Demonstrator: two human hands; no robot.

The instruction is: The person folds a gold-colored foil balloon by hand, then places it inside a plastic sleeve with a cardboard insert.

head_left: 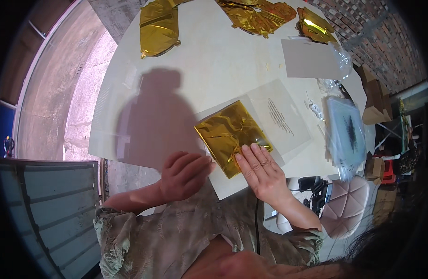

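A folded square of shiny gold foil [237,130] lies in front of me on the table. Under it is a pale card [223,183], and a clear plastic bag [288,104] with printing reaches out to its upper right. My right hand [262,174] rests flat on the foil's lower right part, fingers stretched out. Beside the foil's lower left edge is my left hand [186,176], its fingers curled together near the card's edge; what they pinch, if anything, is hidden.
Gold foil balloons [160,30] lie along the far table edge, with a folded gold foil piece [316,25] at far right. A grey card [311,58] sits nearby. Stacked clear bags [345,132] lie at the right edge. A padded seat [346,204] and cardboard box [374,95] stand beyond.
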